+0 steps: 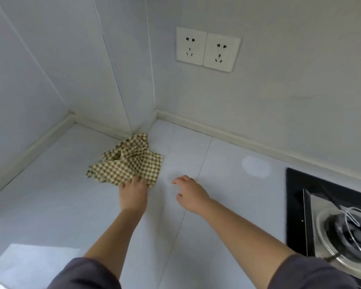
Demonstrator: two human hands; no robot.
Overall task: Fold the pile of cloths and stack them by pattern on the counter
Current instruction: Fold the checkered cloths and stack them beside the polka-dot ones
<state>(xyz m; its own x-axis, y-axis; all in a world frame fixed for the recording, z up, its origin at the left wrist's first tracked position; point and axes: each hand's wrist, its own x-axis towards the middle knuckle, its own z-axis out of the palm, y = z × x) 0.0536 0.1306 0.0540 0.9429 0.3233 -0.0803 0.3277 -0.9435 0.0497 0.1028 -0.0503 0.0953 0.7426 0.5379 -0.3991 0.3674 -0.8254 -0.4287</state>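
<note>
Fingers (pixel 138 180) on my left hand (pixel 133 195) touch the checked cloth (pixel 131 165), grip unclear; my right hand (pixel 191 193) has loose fingers, holding nothing.

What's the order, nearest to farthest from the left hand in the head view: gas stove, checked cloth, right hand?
1. Checked cloth: the left hand touches its near edge.
2. Right hand: just to the right, above the counter, holding nothing.
3. Gas stove: set in the counter at the far right.
</note>
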